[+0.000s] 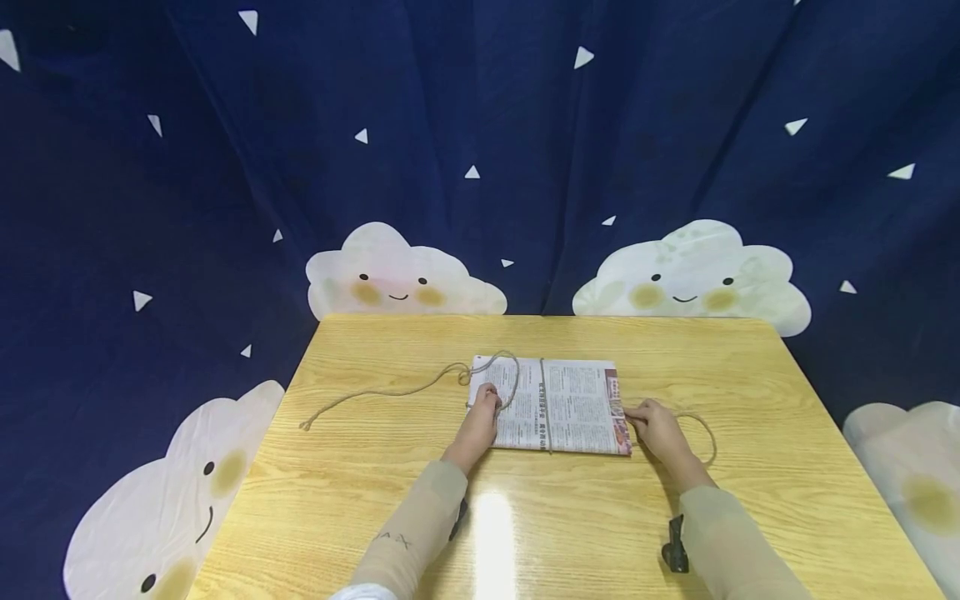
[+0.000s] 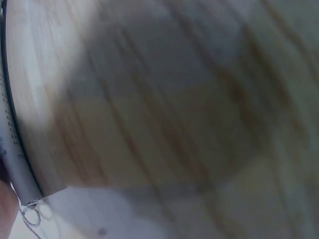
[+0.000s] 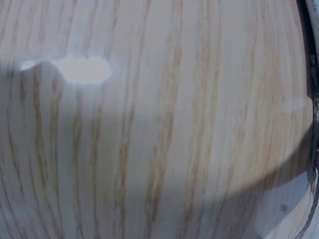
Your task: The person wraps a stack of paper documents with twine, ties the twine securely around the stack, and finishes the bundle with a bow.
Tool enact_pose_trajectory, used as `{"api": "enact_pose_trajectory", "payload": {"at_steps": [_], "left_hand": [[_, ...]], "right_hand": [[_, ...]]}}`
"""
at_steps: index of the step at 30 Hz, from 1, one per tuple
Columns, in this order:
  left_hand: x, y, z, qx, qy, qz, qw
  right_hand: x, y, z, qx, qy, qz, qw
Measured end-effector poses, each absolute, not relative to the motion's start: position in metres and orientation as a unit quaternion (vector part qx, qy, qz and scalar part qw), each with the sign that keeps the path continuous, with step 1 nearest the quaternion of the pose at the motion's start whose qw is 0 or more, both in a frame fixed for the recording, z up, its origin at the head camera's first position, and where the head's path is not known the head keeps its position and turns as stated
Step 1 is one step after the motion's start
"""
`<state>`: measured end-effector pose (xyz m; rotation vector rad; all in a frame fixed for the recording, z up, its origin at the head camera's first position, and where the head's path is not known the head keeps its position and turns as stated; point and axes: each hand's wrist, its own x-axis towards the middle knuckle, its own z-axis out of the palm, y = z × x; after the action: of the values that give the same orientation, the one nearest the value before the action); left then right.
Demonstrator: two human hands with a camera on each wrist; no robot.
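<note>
A flat stack of newspapers (image 1: 577, 408) lies on the table, with brown twine (image 1: 546, 408) running across it from back to front. My left hand (image 1: 477, 425) is over the stack's left part, its fingers curled where a loop of the twine runs into them. Just off the stack's right edge, my right hand (image 1: 662, 433) pinches the twine, whose free end curves out behind the hand. In the left wrist view the newspaper stack's edge (image 2: 20, 164) and a small twine loop (image 2: 32, 215) show. The right wrist view catches only the twine (image 3: 315, 199) at its edge.
One long tail of twine (image 1: 375, 392) trails leftward over the wooden table (image 1: 375, 467). Behind the table hangs a dark blue curtain (image 1: 480, 108) with clouds and triangles. Black straps (image 1: 677, 546) are on both wrists.
</note>
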<state>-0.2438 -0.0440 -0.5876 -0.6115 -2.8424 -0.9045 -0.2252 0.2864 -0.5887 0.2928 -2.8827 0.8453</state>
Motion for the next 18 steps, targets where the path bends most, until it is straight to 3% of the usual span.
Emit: {"api": "enact_pose_trajectory", "payload": {"at_steps": [10, 13, 18], "left_hand": [[-0.2453, -0.0448, -0.5899, -0.133, -0.95, -0.237, 0.156], [-0.2437, -0.0456, -0.5903, -0.112, -0.947, -0.257, 0.155], [-0.2413, -0.0479, -0.5942, -0.158, -0.932, -0.285, 0.16]], "right_hand": [[-0.2248, 0.2863, -0.5882, 0.094, -0.952, 0.285, 0.062], [-0.2247, 0.287, -0.5886, 0.095, -0.953, 0.279, 0.065], [-0.2285, 0.2887, -0.5862, 0.099, -0.958, 0.267, 0.036]]}}
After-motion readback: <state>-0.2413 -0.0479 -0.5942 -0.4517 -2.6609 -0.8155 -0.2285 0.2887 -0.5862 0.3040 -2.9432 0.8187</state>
